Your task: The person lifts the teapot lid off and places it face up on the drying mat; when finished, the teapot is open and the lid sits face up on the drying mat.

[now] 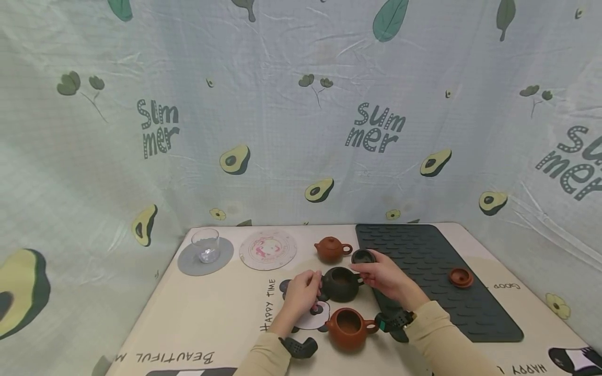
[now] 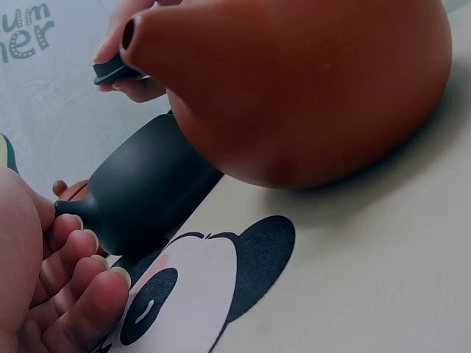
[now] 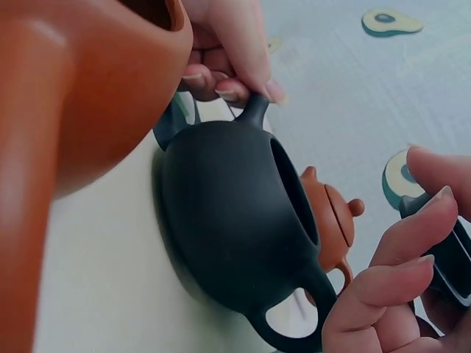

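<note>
One hand, the left hand point(image 1: 300, 293), reaches forward with curled fingers, pinching the spout point(image 3: 254, 112) of the black teapot point(image 1: 339, 288). Next, a small lidded teapot point(image 1: 330, 254) sits farther back. The black teapot stands uncovered on the tabletop point(image 1: 197, 313), spout pointing left, handle point(image 3: 294, 343) right, its long axis running roughly crosswise. Nearer the person, an open reddish-brown teapot point(image 1: 348, 337) also points its spout left. To the right, the right hand point(image 1: 390, 277) grips a black lid point(image 1: 363, 256) beside the black teapot, its sleeve point(image 1: 444, 334) angling in from lower right.

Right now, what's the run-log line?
left hand: pinches spout of black teapot | right hand: holds black lid | black teapot: upright, open
</note>
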`<state>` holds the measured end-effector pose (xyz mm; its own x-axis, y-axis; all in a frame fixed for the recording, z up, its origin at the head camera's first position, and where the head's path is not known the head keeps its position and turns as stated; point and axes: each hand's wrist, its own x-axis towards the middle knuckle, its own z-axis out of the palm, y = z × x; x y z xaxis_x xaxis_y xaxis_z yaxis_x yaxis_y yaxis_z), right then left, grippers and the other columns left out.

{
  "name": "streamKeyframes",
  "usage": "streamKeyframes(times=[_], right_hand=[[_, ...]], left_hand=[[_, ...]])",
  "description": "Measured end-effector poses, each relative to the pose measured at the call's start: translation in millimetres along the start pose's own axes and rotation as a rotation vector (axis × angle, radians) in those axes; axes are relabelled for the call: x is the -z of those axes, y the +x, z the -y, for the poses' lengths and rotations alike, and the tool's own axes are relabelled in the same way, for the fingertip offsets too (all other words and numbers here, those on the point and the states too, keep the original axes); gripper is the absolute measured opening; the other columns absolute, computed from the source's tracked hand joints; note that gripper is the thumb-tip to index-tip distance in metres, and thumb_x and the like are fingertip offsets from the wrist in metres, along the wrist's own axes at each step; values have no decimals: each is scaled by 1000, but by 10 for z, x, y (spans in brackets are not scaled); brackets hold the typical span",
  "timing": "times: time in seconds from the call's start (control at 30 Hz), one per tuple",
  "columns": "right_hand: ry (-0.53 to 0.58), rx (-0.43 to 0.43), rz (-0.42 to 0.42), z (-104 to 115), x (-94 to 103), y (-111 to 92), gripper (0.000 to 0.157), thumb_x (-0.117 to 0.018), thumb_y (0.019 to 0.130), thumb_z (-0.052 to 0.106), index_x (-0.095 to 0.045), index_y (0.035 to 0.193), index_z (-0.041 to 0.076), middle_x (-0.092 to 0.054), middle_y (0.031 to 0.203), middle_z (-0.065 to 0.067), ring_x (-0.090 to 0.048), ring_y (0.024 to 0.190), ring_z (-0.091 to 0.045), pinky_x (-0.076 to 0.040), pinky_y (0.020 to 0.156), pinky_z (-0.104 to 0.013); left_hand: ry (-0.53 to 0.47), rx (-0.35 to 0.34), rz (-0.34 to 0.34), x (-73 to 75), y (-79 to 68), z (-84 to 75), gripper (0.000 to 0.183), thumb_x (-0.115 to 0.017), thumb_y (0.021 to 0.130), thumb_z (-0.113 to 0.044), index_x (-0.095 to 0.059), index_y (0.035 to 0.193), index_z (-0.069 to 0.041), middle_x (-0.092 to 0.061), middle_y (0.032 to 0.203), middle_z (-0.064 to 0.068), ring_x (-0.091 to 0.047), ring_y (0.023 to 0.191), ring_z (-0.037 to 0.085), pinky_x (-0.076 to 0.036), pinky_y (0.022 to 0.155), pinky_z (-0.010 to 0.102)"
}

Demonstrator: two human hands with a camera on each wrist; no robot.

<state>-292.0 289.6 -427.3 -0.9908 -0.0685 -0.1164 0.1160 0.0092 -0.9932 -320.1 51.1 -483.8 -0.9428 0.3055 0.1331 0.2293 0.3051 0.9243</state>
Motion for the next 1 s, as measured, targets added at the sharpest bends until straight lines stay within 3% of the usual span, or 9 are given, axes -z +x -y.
streamKeyframes(times=[0.23,0.73,1.0], right_hand=[[-24,5,-10,10,46,-29,57,-76,91,10,-43,136,-4,-56,88,-6,-48,70,-15,-42,63,-29],[-90,-46,-113,49,151,-66,87,-82,88,16,-27,153,-2,-56,105,-12,-54,73,-15,-49,70,-34],[-191,-30,-176,59,254,-91,87,-84,86,21,-29,150,1,-56,94,-9,-52,68,-15,-48,68,-35]], left_hand=[[-2,2,0,-6,3,2,36,-49,110,-33,-62,87,-8,-58,68,1,-55,49,14,-49,49,30],[-10,17,6,-6,11,-15,36,-49,110,-34,-62,88,-8,-58,69,2,-56,50,15,-50,50,30],[-6,20,5,-10,12,1,36,-49,110,-33,-62,88,-8,-58,68,1,-55,49,14,-50,49,30]])
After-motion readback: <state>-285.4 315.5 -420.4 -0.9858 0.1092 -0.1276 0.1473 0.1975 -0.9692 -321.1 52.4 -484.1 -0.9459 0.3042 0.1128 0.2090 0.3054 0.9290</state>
